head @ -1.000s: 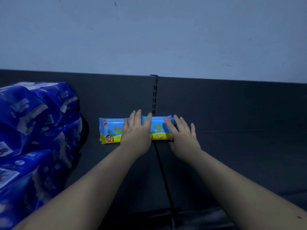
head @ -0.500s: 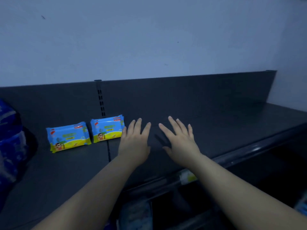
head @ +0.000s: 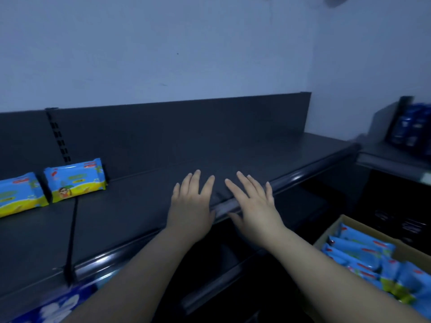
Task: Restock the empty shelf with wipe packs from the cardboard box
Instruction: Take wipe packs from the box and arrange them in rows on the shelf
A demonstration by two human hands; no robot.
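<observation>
No wording can be read anywhere. The two wipe packs (head: 75, 180) on the shelf (head: 163, 187), at about nine o'clock, carry a red mark, green lettering and a cartoon face, all too blurred to make out. The packs in the cardboard box (head: 326, 236) at four o'clock show red marks, perhaps the same logo.

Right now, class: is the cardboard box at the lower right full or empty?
Not empty. The cardboard box stands open, with blue wipe packs piled inside. How deep the pile goes cannot be told.
</observation>
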